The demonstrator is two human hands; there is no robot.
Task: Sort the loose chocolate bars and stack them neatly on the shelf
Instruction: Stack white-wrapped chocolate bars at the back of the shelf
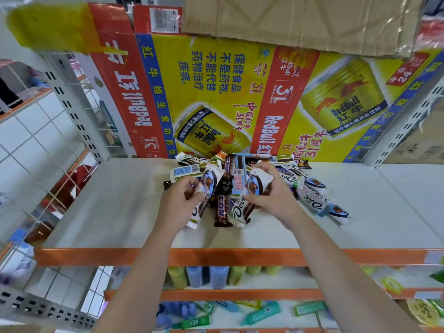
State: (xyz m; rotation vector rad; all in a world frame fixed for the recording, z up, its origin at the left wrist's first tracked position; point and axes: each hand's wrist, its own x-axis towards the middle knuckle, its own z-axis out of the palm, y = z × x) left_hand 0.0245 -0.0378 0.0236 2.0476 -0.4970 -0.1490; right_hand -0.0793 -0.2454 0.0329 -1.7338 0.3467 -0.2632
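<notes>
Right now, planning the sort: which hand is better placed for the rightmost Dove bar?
Right hand, probably: it is nearest the rightmost Dove bar; the left hand is across the pile.

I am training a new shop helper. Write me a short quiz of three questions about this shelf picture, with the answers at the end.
1. True or false: the left hand holds nothing.
2. What lies on the shelf between the two hands? A) a dark brown bar B) a green bottle C) a red can
3. Fill in: the white bar that the right hand grips carries the brand name ____.
Key: 1 false, it grips a second white bar; 2 A; 3 Dove.
</notes>
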